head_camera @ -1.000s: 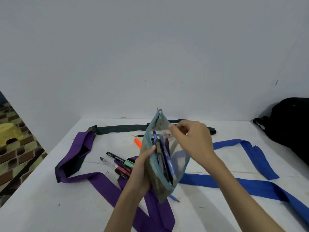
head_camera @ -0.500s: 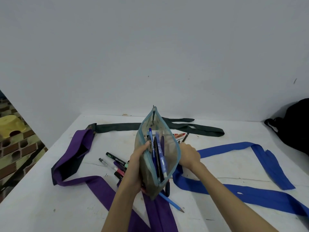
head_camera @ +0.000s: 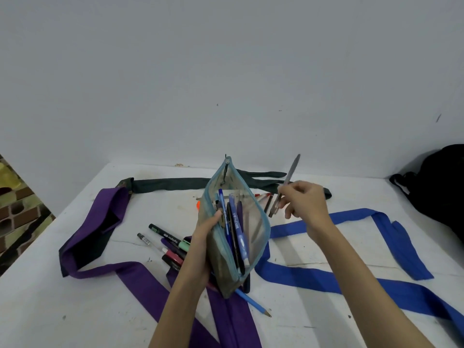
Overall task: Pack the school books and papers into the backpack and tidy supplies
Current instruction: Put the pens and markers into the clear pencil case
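Observation:
A see-through pencil pouch (head_camera: 253,222) with a light-blue zip edge stands open in the middle of the white table, with several pens inside. My left hand (head_camera: 203,242) grips its left wall, thumb hooked over the rim. To the pouch's right, my right hand (head_camera: 305,200) pinches a grey pen (head_camera: 291,175) lifted off the table, tip pointing up and back. Loose markers and pens (head_camera: 168,241) lie left of the pouch. A blue pencil (head_camera: 253,303) pokes out below it. The black backpack (head_camera: 442,187) sits at the far right edge.
A purple fabric strap (head_camera: 100,222) loops over the left side of the table (head_camera: 50,310), a blue strap (head_camera: 351,280) over the right, and a dark green strap (head_camera: 175,183) lies at the back. More pens (head_camera: 265,197) lie behind the pouch. A wall stands close behind.
My right hand went down to the table behind the pouch, then came up holding the grey pen. My left hand kept its hold on the pouch.

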`<move>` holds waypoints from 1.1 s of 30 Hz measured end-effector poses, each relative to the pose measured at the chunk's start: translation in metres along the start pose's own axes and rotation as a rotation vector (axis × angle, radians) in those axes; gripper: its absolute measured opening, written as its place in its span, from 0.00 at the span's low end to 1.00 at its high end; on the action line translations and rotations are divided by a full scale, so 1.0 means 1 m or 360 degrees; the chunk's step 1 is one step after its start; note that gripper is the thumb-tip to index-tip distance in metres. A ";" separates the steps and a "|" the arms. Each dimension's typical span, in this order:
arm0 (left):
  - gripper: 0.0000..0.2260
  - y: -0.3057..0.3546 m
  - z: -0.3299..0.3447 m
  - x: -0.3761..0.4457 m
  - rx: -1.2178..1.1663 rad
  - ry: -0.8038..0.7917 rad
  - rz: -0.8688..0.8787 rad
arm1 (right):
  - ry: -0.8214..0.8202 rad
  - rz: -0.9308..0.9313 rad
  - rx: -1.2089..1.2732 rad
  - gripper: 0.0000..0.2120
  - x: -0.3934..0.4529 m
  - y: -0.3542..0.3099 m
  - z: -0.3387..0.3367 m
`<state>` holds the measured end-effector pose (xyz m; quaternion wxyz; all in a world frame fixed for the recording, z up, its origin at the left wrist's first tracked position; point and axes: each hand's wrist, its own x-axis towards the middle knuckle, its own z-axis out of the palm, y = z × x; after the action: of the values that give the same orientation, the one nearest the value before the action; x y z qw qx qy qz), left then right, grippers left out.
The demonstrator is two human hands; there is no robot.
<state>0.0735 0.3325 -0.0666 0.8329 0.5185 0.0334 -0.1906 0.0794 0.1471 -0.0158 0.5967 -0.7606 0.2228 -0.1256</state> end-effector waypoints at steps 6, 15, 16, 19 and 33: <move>0.20 0.002 -0.001 0.000 -0.0006 -0.0082 0.0074 | -0.0117 -0.0376 0.0065 0.08 -0.037 -0.045 0.000; 0.23 0.003 -0.003 0.000 0.0046 -0.0065 0.0089 | -0.0405 -0.0622 -0.1457 0.13 -0.055 -0.027 0.032; 0.23 0.004 -0.003 0.000 0.0036 -0.0064 0.0080 | -0.0420 -0.0646 -0.1470 0.13 -0.055 -0.028 0.032; 0.23 0.004 -0.004 0.001 0.0001 -0.0056 0.0060 | -0.0458 -0.0716 -0.1452 0.16 -0.057 -0.031 0.032; 0.19 0.014 -0.019 0.004 -0.0227 0.0196 -0.0109 | -0.0149 0.0058 -0.1303 0.17 0.048 0.040 0.033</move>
<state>0.0849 0.3536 -0.0651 0.8570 0.4673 0.1156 -0.1838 0.1289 0.1445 -0.0667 0.2563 -0.9360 0.2404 0.0189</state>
